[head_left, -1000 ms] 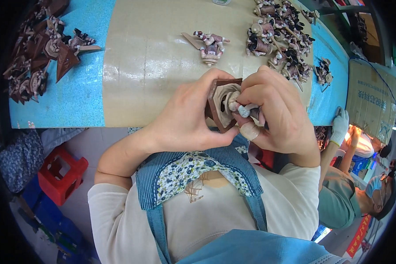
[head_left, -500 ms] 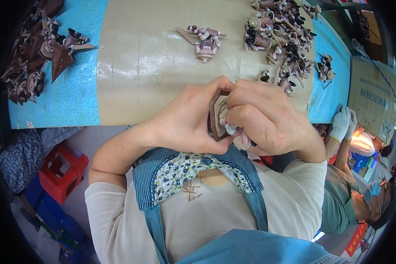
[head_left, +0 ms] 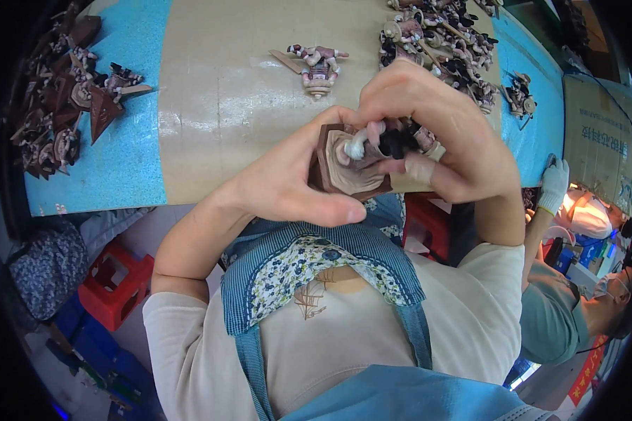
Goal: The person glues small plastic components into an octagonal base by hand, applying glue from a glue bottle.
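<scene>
My left hand [head_left: 281, 179] is closed around a brown angular base [head_left: 321, 165] whose inside face is cream and sculpted like waves or folds. Pinched in my right hand [head_left: 446, 133] is a small painted figurine [head_left: 393, 144] with black, pink and white parts, partly hidden by my fingers. The figurine's white end meets the cream face of the base; whether the two are joined I cannot tell. On the tan table cover beyond my hands lies another figurine [head_left: 319, 70] with a flat blade-like piece sticking out to its left.
A heap of figurines [head_left: 463, 52] lies at the far right, and one figurine [head_left: 518, 96] sits apart on the blue strip. Brown bases with figurines [head_left: 56, 105] crowd the left end. A red stool [head_left: 116, 288] stands below the table. A gloved co-worker [head_left: 555, 309] is at the right.
My right hand has lifted and turned, exposing the figurine and more of the cream face. My left hand has tilted the base and shifted slightly left. The co-worker's hands have moved.
</scene>
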Tool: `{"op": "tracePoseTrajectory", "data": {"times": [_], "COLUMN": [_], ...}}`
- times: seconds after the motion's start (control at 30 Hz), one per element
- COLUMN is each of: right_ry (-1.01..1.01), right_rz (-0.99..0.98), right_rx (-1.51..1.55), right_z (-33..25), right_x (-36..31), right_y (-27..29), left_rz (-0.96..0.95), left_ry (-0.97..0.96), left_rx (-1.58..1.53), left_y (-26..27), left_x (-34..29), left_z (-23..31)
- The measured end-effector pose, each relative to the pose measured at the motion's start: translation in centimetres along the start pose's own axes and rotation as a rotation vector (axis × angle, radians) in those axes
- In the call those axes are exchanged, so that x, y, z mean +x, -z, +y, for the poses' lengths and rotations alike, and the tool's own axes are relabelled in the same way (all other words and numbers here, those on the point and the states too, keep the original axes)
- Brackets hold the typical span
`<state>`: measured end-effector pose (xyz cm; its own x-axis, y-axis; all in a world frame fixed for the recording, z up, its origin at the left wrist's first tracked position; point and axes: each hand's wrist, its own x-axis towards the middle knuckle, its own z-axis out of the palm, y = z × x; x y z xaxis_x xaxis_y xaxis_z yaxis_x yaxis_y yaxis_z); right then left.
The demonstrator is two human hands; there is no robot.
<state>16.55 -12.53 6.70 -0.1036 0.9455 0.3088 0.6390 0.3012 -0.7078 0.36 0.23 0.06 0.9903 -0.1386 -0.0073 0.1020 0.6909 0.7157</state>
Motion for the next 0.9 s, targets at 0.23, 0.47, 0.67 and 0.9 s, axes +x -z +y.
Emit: {"op": "tracePoseTrajectory", "data": {"times": [0.23,0.47,0.67,0.9], "right_ry": [0.205,-0.414,-0.581,-0.507], "right_rz": [0.049,0.558,0.448,0.598], "right_rx": [-0.228,0.019,-0.264,0.034], "right_z": [1.3,7.5,12.0,10.5], "right_x": [1.9,2.9,6.2,5.6], "right_y": [-0.6,0.4,-0.5,0.3], "left_rz": [0.118,1.257,0.660,0.341], "left_ry": [0.061,-0.617,-0.651,-0.697], "left_rx": [0.310,2.325,2.126,2.188], "left_y": [2.2,8.0,8.2,10.5], "left_x": [-2.8,-7.5,4.8,12.9], "left_z": [4.3,14.3,13.8,15.3]}}
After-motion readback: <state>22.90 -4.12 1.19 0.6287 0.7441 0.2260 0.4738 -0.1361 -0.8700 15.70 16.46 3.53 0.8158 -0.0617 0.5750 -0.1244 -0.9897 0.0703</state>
